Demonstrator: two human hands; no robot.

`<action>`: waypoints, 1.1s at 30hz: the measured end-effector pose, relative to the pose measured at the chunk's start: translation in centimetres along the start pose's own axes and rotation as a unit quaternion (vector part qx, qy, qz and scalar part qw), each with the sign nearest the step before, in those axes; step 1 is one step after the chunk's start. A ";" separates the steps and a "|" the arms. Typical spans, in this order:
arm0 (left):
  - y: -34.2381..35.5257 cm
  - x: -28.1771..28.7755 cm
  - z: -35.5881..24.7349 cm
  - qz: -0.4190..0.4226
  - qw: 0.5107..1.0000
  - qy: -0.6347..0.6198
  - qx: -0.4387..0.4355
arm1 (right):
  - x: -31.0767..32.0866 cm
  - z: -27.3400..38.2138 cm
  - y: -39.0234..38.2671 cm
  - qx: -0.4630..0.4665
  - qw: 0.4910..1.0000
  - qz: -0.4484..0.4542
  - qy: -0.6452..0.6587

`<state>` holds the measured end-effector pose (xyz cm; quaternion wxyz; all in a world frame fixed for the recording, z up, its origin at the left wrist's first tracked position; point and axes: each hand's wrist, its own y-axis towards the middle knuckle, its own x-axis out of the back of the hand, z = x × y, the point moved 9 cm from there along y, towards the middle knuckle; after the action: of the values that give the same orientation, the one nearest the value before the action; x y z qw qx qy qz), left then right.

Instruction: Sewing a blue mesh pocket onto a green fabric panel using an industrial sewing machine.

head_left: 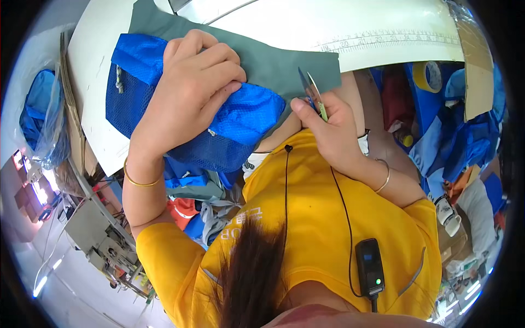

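My left hand (pixel 199 76) is closed on a bright blue fabric pouch (pixel 249 112), its fingers curled into the cloth. Dark blue mesh (pixel 205 153) makes up the pouch's lower part, and a short cord (pixel 119 79) hangs at its left side. Beneath the pouch, a grey-green fabric piece (pixel 273 63) spreads over the table edge. To the right of the pouch, my right hand (pixel 336 126) holds small thread snips (pixel 321 106). Their two blades point up and away from me, with the tips apart over the grey-green fabric.
The white table (pixel 394 27) carries a printed ruler scale (pixel 391 41). At the right lie a yellow tape roll (pixel 427 76), a cardboard piece (pixel 476 68) and heaped blue fabric (pixel 465 145). More cloth, including an orange-red piece (pixel 183 212), sits below the pouch. Plastic-wrapped blue goods (pixel 44 117) stand far left.
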<state>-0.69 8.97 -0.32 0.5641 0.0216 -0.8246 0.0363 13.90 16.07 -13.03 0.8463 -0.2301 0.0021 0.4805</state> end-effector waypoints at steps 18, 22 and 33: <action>-0.7 -0.2 1.7 -0.021 0.978 -0.199 0.061 | 0.2 0.7 0.0 0.005 0.999 0.009 -0.042; -0.4 -0.6 1.4 -0.019 0.993 -0.096 0.059 | 0.1 0.4 -0.2 -0.024 0.999 0.005 -0.049; 0.0 0.6 -0.1 -0.097 0.991 -0.065 0.064 | -0.1 0.9 -0.3 0.008 1.000 0.015 -0.017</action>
<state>-0.83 8.99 0.30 0.5073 0.1405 -0.8496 0.0328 13.91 16.15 -12.12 0.8406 -0.2156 -0.0050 0.4968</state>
